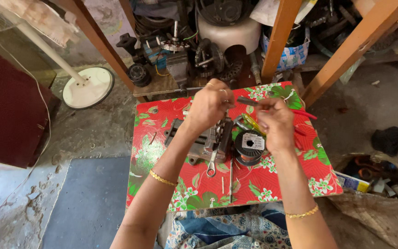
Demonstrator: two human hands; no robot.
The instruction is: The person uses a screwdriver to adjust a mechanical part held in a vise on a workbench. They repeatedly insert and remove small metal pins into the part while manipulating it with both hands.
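Note:
My left hand [210, 103] and my right hand [277, 122] are raised together over a small table with a red floral cloth [162, 180]. Both pinch a thin dark metal piece [249, 101] that runs between them. Below the hands lies a grey metal motor part [208, 140] with a wrench [212, 166] leaning against it. A dark spool of copper wire [250, 146] with a white label sits under my right hand. A long thin rod [231, 173] lies on the cloth beside the wrench.
Red-handled tools [306, 114] lie at the cloth's right edge. Behind the table stand motor parts [180, 50], orange wooden legs [279, 37] and a white fan base [88, 87]. A grey mat [88, 203] covers the floor at left. Clutter [374, 180] lies at right.

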